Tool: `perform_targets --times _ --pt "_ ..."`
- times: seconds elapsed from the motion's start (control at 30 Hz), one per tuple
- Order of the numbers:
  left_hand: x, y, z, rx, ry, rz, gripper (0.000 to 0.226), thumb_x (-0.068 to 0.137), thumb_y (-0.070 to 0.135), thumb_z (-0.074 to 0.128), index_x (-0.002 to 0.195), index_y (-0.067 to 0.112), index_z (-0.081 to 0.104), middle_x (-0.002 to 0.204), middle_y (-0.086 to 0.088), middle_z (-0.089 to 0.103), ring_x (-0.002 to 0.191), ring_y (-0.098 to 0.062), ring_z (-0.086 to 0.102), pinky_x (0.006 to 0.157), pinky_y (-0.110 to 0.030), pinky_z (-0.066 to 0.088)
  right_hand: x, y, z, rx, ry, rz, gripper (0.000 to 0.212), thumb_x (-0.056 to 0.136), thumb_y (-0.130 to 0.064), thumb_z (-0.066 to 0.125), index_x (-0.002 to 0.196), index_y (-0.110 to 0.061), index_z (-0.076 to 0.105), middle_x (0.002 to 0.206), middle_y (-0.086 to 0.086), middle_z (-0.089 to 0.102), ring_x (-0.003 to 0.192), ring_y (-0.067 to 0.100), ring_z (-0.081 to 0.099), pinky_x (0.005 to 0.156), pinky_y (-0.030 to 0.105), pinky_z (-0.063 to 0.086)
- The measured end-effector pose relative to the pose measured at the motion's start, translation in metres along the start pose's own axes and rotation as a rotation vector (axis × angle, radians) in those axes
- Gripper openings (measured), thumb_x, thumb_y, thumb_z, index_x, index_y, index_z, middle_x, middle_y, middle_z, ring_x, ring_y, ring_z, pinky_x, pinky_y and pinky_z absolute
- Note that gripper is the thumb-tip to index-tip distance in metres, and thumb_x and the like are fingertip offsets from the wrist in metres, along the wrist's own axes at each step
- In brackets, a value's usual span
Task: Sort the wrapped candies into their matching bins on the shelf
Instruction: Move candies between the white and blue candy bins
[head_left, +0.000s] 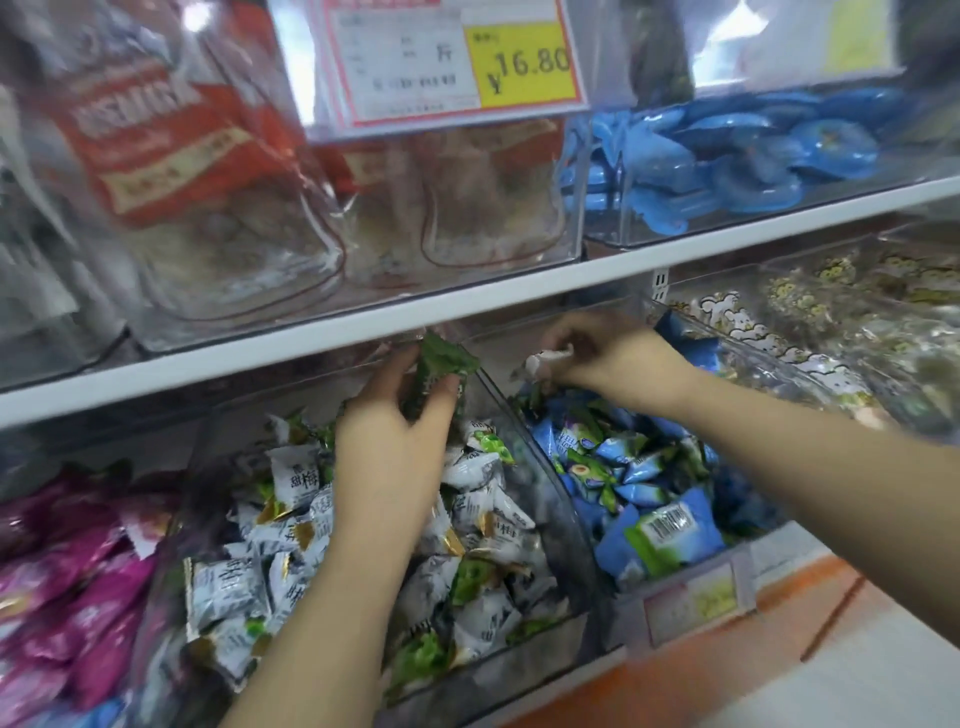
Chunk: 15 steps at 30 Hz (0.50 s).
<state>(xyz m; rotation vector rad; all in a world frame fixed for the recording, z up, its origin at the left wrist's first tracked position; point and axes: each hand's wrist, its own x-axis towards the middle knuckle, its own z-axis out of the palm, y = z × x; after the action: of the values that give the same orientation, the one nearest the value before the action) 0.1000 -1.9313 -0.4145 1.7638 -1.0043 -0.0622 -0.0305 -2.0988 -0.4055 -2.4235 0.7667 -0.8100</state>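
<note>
My left hand (400, 415) reaches into the middle clear bin (550, 499) and grips a green wrapped candy (441, 364) just under the shelf edge. That bin holds several white-and-grey wrapped candies (291, 483) mixed with green ones (470, 577). My right hand (613, 358) hovers over the back of the neighbouring bin (691, 597), pinching a white wrapped candy (545, 361). Below it lie several blue-and-green wrapped candies (623, 467).
A bin of magenta candies (78, 561) stands at the left. The white shelf board (467, 312) runs close above both hands. Upper bins hold red-labelled bags (156, 145) and blue discs (753, 150); a price tag (447, 62) hangs there. Bins of white and yellow sweets (810, 322) sit at the right.
</note>
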Motion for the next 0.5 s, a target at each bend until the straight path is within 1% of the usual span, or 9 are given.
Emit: perform_targets --times 0.07,0.13,0.17,0.2,0.23,0.27,0.33,0.4,0.5 --pt "-0.009 0.004 -0.014 0.024 0.024 0.015 0.042 0.092 0.034 0.058 0.131 0.024 0.053 0.063 0.007 0.059 0.042 0.001 0.049 0.039 -0.01 0.034 -0.023 -0.02 -0.005 0.047 0.077 -0.03 0.015 0.079 -0.025 0.073 0.076 -0.024 0.058 0.072 -0.007 0.06 0.065 0.003 0.052 0.061 0.013 0.038" --pt "-0.017 0.004 -0.032 0.047 0.05 0.043 0.046 0.091 0.035 0.058 0.134 0.02 0.051 0.069 0.009 0.06 0.053 0.004 0.054 0.048 -0.008 0.037 -0.04 -0.044 -0.004 0.018 0.133 -0.068 0.012 0.079 -0.023 0.074 0.08 -0.023 0.062 0.075 0.0 0.057 0.065 0.007 0.049 0.061 0.008 0.036" --pt "-0.02 0.004 -0.042 0.056 0.059 0.051 0.048 0.091 0.035 0.058 0.135 0.018 0.051 0.08 0.004 0.066 0.067 0.001 0.06 0.055 -0.01 0.038 -0.045 -0.056 0.001 -0.007 0.143 -0.081 0.01 0.079 -0.023 0.074 0.083 -0.021 0.066 0.074 0.001 0.055 0.063 0.008 0.047 0.06 0.007 0.035" --pt "-0.022 0.001 -0.051 0.06 0.07 0.043 0.049 0.092 0.035 0.057 0.136 0.016 0.05 0.098 -0.005 0.069 0.088 -0.012 0.064 0.067 -0.015 0.04 -0.049 -0.068 0.007 -0.039 0.134 -0.094 0.01 0.08 -0.025 0.074 0.082 -0.018 0.067 0.069 -0.001 0.053 0.062 0.01 0.045 0.059 0.007 0.035" --pt "-0.023 -0.001 -0.061 0.058 0.077 0.024 0.049 0.092 0.035 0.057 0.136 0.015 0.049 0.115 -0.009 0.066 0.105 -0.021 0.061 0.077 -0.019 0.039 -0.05 -0.078 0.017 -0.07 0.118 -0.1 0.012 0.081 -0.027 0.073 0.077 -0.018 0.065 0.064 -0.002 0.05 0.06 0.011 0.044 0.058 0.011 0.035" --pt "-0.024 -0.004 -0.07 0.057 0.081 0.002 0.049 0.092 0.035 0.057 0.137 0.015 0.049 0.124 -0.008 0.062 0.115 -0.024 0.056 0.082 -0.022 0.038 -0.049 -0.087 0.027 -0.098 0.099 -0.086 0.019 0.082 -0.03 0.071 0.071 -0.018 0.061 0.061 0.0 0.049 0.059 0.013 0.045 0.058 0.015 0.036" --pt "-0.03 -0.011 -0.089 0.061 0.095 -0.029 0.047 0.092 0.034 0.057 0.135 0.017 0.051 0.123 0.003 0.059 0.118 -0.019 0.053 0.085 -0.022 0.036 -0.042 -0.099 0.046 -0.147 0.059 -0.004 0.029 0.086 -0.034 0.066 0.072 -0.01 0.058 0.061 0.004 0.05 0.062 0.022 0.05 0.06 0.032 0.042" --pt "-0.037 -0.02 -0.109 0.063 0.117 -0.047 0.044 0.091 0.032 0.059 0.131 0.016 0.055 0.114 0.005 0.06 0.11 -0.012 0.054 0.082 -0.019 0.033 -0.035 -0.109 0.06 -0.223 0.0 0.063 0.025 0.088 -0.035 0.062 0.081 -0.011 0.062 0.063 0.001 0.05 0.07 0.025 0.054 0.064 0.034 0.045" --pt "-0.048 -0.032 -0.142 0.095 0.163 -0.051 0.045 0.09 0.03 0.061 0.132 0.015 0.055 0.124 -0.001 0.061 0.105 -0.006 0.051 0.086 -0.02 0.034 -0.041 -0.123 0.072 -0.255 -0.069 0.082 0.025 0.09 -0.032 0.06 0.103 -0.012 0.067 0.084 0.006 0.067 0.088 0.027 0.063 0.077 0.038 0.052"
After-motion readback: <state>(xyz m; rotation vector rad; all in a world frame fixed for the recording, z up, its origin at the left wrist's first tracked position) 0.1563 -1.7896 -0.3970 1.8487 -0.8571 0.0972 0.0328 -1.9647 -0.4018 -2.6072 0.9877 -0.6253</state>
